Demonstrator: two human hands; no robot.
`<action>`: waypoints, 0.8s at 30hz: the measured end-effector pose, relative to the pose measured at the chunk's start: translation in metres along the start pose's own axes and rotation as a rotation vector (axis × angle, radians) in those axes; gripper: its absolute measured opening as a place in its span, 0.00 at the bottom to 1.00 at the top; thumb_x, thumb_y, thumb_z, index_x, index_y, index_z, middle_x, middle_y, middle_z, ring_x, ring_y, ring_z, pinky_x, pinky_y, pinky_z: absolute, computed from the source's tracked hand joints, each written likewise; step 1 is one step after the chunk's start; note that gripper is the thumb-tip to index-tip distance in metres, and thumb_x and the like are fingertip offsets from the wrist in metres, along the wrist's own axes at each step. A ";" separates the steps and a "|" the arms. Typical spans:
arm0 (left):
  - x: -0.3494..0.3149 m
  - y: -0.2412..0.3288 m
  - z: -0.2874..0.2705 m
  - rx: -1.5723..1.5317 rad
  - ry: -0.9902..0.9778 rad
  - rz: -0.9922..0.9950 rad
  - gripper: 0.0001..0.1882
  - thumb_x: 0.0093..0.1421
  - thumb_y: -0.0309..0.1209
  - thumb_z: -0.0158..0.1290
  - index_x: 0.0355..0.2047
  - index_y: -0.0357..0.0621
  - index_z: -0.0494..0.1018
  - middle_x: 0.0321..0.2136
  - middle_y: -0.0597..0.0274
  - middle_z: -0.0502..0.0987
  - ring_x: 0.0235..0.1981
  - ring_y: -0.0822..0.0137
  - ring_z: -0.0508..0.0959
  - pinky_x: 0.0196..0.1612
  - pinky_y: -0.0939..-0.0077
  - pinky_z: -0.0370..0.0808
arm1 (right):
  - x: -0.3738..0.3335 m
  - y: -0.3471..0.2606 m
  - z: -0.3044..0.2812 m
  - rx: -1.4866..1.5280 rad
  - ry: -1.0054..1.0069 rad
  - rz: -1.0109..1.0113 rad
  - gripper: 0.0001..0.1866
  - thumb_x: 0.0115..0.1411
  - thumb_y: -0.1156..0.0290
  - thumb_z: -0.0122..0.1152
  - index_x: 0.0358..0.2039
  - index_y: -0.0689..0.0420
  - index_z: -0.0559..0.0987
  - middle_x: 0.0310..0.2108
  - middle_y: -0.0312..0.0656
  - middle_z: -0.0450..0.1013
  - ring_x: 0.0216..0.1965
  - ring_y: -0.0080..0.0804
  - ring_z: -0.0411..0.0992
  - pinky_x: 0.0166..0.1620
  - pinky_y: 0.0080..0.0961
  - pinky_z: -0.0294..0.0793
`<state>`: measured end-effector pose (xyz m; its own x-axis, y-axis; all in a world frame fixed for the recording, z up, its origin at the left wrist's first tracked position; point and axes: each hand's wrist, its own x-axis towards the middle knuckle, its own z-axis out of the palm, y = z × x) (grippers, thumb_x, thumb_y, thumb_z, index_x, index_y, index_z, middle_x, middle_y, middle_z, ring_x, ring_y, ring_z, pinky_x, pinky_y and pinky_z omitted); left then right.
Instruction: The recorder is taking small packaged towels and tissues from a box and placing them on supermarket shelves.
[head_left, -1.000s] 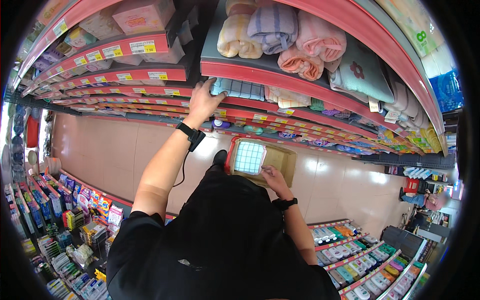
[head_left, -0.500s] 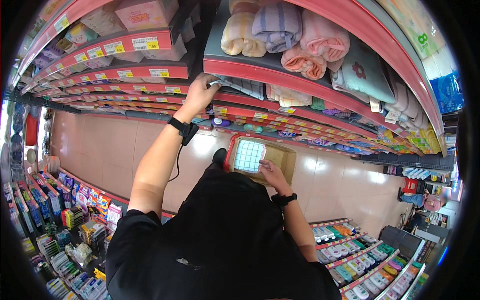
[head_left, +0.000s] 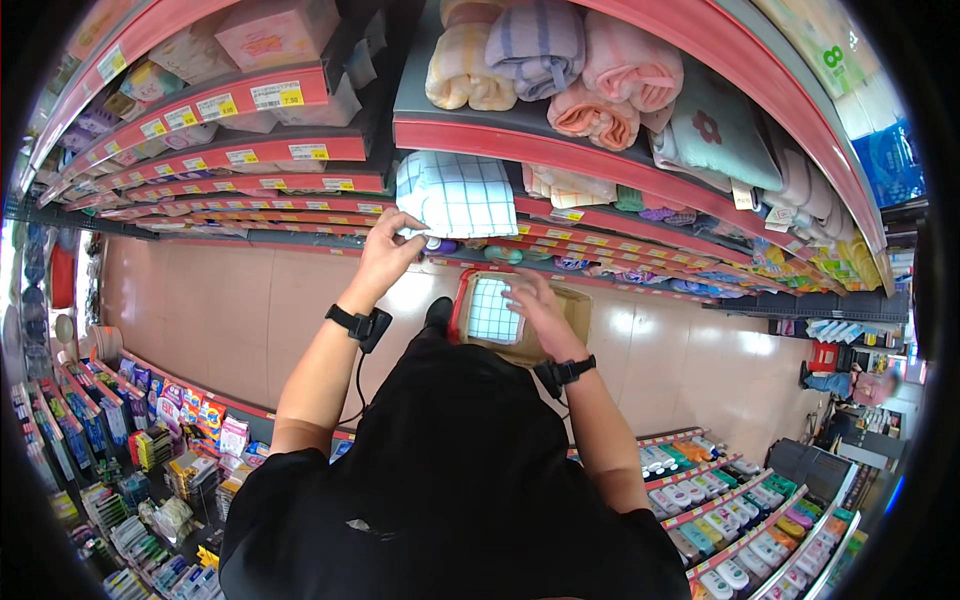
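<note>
My left hand (head_left: 386,252) pinches the near left corner of a white checked towel (head_left: 462,202). The towel, lined in dark blue-green, hangs out over the front of a shelf below the rolled towels. Above an open cardboard box (head_left: 572,318) on the floor is my right hand (head_left: 542,312), fingers apart and with nothing in them. A similar checked towel (head_left: 490,312), folded flat, fills the left side of that box; my right fingers overlap its edge in view, and I cannot tell whether they touch it.
Rolled yellow, purple and pink towels (head_left: 535,50) sit on the upper shelf, beside a grey-green folded cloth (head_left: 708,135). Red shelf edges (head_left: 520,142) run across in front of me. Bottle racks (head_left: 735,520) stand behind at right, packaged goods (head_left: 190,410) at left. A person (head_left: 868,388) is far right.
My left hand has drawn the checked towel out of the shelf toward me, and it now spreads over the edge. My right hand has lifted off the boxed towel, its fingers opening.
</note>
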<state>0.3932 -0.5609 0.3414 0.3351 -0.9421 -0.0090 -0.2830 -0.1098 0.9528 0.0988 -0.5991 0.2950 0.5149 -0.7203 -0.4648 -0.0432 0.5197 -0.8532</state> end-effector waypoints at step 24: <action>-0.086 -0.022 0.054 0.032 -0.399 -0.254 0.09 0.53 0.30 0.63 0.26 0.41 0.73 0.28 0.65 0.72 0.31 0.73 0.73 0.33 0.76 0.69 | -0.042 0.034 -0.017 -0.050 0.000 0.227 0.18 0.62 0.67 0.57 0.49 0.64 0.74 0.41 0.37 0.74 0.40 0.22 0.72 0.40 0.21 0.72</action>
<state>0.3217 -0.4942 0.3050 0.0280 -0.9315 -0.3628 -0.2663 -0.3567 0.8954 0.0612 -0.5590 0.2814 0.4875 -0.5876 -0.6458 -0.2004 0.6445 -0.7378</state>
